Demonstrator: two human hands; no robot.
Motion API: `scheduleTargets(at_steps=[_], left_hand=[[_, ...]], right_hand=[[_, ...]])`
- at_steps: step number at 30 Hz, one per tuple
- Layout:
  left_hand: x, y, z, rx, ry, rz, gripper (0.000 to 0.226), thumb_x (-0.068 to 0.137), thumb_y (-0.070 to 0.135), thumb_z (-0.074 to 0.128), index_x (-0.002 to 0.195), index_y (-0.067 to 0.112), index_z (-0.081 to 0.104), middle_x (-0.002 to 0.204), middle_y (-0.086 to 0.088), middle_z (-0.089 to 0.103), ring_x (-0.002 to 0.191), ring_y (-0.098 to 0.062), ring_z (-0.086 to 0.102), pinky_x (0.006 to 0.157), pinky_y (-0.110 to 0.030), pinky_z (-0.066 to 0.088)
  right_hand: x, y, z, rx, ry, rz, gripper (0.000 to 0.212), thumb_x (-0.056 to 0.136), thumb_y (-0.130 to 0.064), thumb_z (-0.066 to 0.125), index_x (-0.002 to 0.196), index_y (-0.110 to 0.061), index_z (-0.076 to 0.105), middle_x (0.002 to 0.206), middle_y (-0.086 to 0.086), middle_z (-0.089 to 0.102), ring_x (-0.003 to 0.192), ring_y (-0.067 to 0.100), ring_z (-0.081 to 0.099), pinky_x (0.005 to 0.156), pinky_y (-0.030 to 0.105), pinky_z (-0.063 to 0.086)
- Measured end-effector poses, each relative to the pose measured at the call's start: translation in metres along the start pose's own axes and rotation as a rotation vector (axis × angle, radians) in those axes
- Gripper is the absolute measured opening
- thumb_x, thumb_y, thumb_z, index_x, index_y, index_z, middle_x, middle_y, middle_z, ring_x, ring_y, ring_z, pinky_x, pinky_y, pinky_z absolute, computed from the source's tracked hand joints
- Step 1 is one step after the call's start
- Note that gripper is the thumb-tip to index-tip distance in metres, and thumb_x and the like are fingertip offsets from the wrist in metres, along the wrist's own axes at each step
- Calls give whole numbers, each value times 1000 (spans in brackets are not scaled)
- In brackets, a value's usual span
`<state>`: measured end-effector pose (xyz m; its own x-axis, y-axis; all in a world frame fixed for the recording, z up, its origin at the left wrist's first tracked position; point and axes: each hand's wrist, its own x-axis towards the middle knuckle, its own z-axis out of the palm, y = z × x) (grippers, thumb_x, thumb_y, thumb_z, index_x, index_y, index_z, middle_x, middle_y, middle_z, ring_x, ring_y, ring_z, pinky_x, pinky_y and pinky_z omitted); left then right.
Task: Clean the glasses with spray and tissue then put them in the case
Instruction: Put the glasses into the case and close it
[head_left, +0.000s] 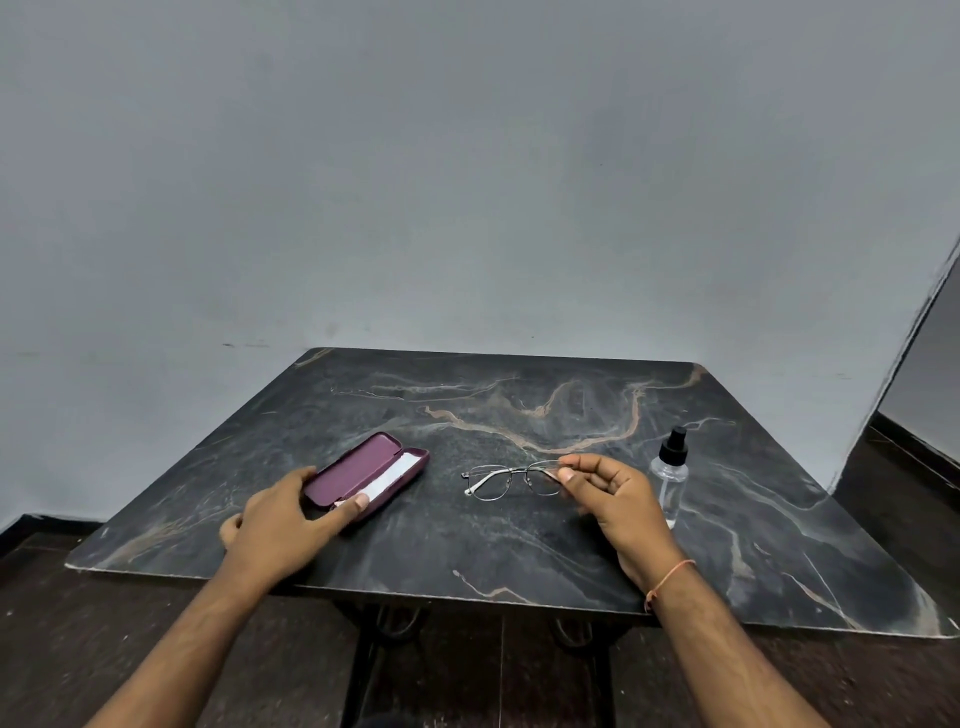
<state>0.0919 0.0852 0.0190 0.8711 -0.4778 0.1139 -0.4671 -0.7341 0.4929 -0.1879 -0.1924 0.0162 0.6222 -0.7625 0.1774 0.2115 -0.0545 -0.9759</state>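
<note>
Holding: right hand has its grip pinched, thumb and fingertips together, on the near-right corner of the glasses.
Left hand: fingers extended, not curled; resting on the near end of the case, index tip touching the white tissue inside.
Glasses: thin metal frame, at mid tabletop, between case and bottle; whether lifted or resting on the surface, cannot tell.
Case: maroon, lid open, lying diagonally left of the glasses, apart from them.
Spray bottle: clear, black nozzle, upright, just beyond the right hand.
Stage (judgement): early; neither spray nor tissue yet in use.
Risk 1: one-corner pinch could twist the thin frame or let it slip.
Risk 2: right hand reaching back for the bottle could tip it, given how close it stands.
Risk 3: fingertips near the lens could smear it.
</note>
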Motion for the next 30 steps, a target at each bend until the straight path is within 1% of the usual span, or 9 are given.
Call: scheduleTargets(at_steps=[3,6,11,14,17,20,23,27,30], left_hand=[[4,7,3,-5,-49,121,115,68,102,59,160,34,49,156,5,63,145,-25,57,117,-55,40],[3,20,4,-11,-125,276,127,59,105,53,163,32,47,158,8,61,147,-22,55,118,-50,42],[-5,52,15,-119,-245,489,119,67,91,67,166,30,42,165,10,52,152,-16,47,126,-46,38],[-9,73,25,-168,-288,584,108,78,73,83,168,31,39,165,15,48,154,-14,43,129,-46,34],[-11,89,32,-169,-306,638,103,82,63,86,168,36,36,163,23,46,154,-8,40,130,-48,30],[-10,94,36,-169,-302,667,102,83,60,87,167,38,34,162,27,44,154,-4,39,129,-47,27],[-8,92,38,-194,-306,679,102,82,60,87,167,39,35,160,29,44,152,-3,39,129,-48,28],[-6,88,45,-233,-290,683,104,77,71,80,166,41,36,159,31,45,150,-2,41,129,-50,30],[-5,85,48,-247,-283,690,103,76,70,81,165,44,35,158,31,45,151,-2,41,129,-52,31]], right_hand=[[-2,-2,2,0,8,-4,14,98,-4,75,110,-9,78,98,6,86,79,2,76,65,12,55],[-4,-4,3,2,19,-10,13,98,-3,75,110,-8,78,96,7,86,76,2,75,63,13,54],[-14,-3,2,-16,32,-3,14,98,-7,77,111,-10,79,97,8,85,74,4,71,57,15,49],[-21,-1,0,-33,45,-12,12,97,-9,78,109,-12,81,95,8,85,71,4,69,55,16,47],[-24,1,-1,-37,56,-16,11,97,-7,79,107,-12,82,96,7,86,73,-1,73,58,10,50],[-25,1,1,-61,49,-12,11,96,-9,81,106,-14,83,99,7,86,79,0,76,61,9,52],[-22,3,1,-92,44,-9,12,95,-8,82,104,-17,84,98,8,86,90,9,79,72,12,56],[-20,7,2,-150,29,-18,18,95,-11,82,98,-29,85,98,8,85,98,20,80,88,24,61],[-18,9,1,-197,26,-19,20,95,-14,83,99,-33,84,96,7,85,93,15,78,84,21,59]])
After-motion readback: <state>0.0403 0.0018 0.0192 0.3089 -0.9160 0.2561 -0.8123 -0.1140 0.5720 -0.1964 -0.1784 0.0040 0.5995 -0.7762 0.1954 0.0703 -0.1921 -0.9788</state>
